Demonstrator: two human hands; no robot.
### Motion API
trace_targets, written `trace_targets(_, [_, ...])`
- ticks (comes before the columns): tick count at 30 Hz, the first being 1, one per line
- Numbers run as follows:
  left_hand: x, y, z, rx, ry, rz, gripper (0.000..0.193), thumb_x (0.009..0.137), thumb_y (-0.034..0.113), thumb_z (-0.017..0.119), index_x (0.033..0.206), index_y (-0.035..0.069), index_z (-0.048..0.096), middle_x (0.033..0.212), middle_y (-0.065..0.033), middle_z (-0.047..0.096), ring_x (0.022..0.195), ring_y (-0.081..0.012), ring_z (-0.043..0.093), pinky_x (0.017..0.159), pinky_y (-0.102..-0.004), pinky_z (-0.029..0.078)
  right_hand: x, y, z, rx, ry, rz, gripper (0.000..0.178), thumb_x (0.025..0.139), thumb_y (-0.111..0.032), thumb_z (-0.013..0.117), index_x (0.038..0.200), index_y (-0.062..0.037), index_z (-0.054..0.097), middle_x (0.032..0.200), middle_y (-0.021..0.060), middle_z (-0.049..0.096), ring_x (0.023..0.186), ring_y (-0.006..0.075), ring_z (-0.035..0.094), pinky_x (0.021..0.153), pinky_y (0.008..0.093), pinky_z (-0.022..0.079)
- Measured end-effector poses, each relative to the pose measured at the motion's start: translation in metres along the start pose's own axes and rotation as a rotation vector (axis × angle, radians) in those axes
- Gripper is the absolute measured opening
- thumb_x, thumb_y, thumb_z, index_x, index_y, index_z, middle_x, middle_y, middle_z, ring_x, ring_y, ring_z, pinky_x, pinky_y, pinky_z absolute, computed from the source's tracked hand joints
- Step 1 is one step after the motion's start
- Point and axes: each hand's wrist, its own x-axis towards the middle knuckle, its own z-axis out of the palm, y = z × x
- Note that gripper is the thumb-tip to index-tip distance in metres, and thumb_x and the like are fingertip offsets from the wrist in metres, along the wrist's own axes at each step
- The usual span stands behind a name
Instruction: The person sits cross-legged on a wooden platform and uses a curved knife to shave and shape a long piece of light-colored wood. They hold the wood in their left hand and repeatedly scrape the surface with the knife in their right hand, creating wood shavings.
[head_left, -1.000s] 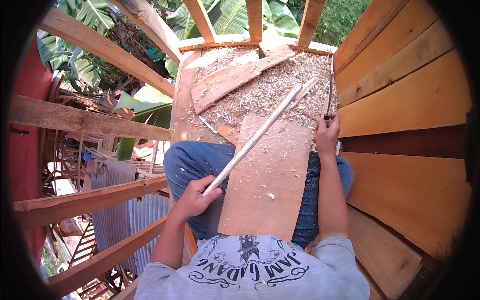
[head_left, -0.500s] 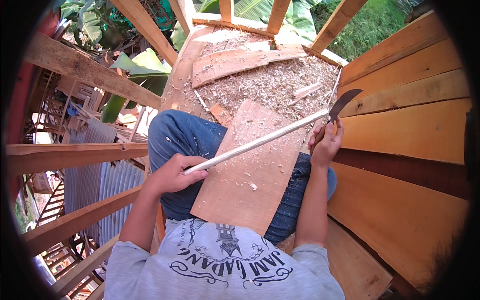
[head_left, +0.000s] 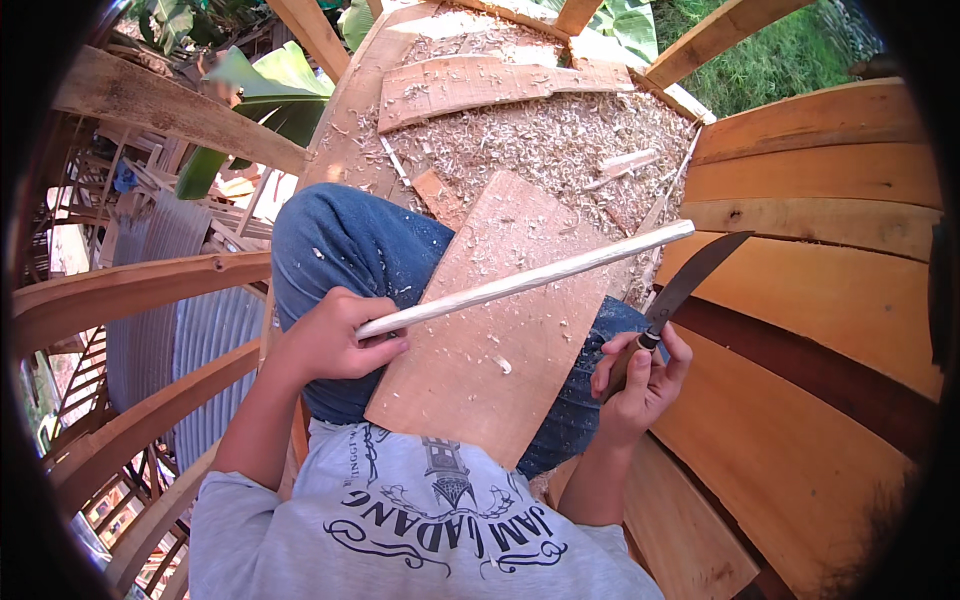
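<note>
So the stick (head_left: 530,278) cuts across over the board (head_left: 455,365), its near end pinched in the left hand (head_left: 342,336) just left of the board, and the right hand (head_left: 640,395), off the board's right side, has its fingers curled round the knife (head_left: 688,285) handle. Shavings (head_left: 530,140) and a plank (head_left: 470,92) are just past the board, with a slatted wall (head_left: 790,280) over to its right.
</note>
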Motion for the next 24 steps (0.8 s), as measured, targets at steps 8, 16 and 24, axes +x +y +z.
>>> trace_targets(8, [-0.003,-0.006,0.005,0.041,0.059,0.037,0.010,0.075,0.010,0.068,0.077,0.002,0.063,0.057,-0.0135,0.057,0.050,-0.0261,0.059,0.048,-0.0329,0.043,-0.009,-0.020,0.001,-0.315,-0.100,0.163,0.032,0.091,-0.006,0.052,0.123,-0.0055,0.047,0.069,0.0096,0.056,0.047,0.0056,0.044,0.040,0.0175,0.033])
trace_targets(16, [-0.002,-0.007,0.005,0.021,0.081,0.047,0.010,0.075,0.009,0.069,0.077,0.001,0.064,0.059,-0.0133,0.059,0.050,-0.0257,0.059,0.047,-0.0326,0.043,-0.018,-0.024,0.012,-0.340,-0.073,0.170,0.033,0.087,-0.004,0.058,0.119,-0.0007,0.051,0.073,0.0093,0.060,0.055,0.0074,0.052,0.050,0.0188,0.041])
trace_targets(24, [-0.002,-0.012,0.007,-0.033,0.103,0.096,0.007,0.072,0.004,0.069,0.076,0.000,0.064,0.058,-0.0121,0.058,0.048,-0.0229,0.058,0.046,-0.0305,0.042,-0.021,-0.029,0.025,-0.117,0.054,0.130,0.034,0.085,0.002,0.059,0.118,0.0025,0.053,0.086,0.0134,0.065,0.065,0.0104,0.060,0.058,0.0209,0.046])
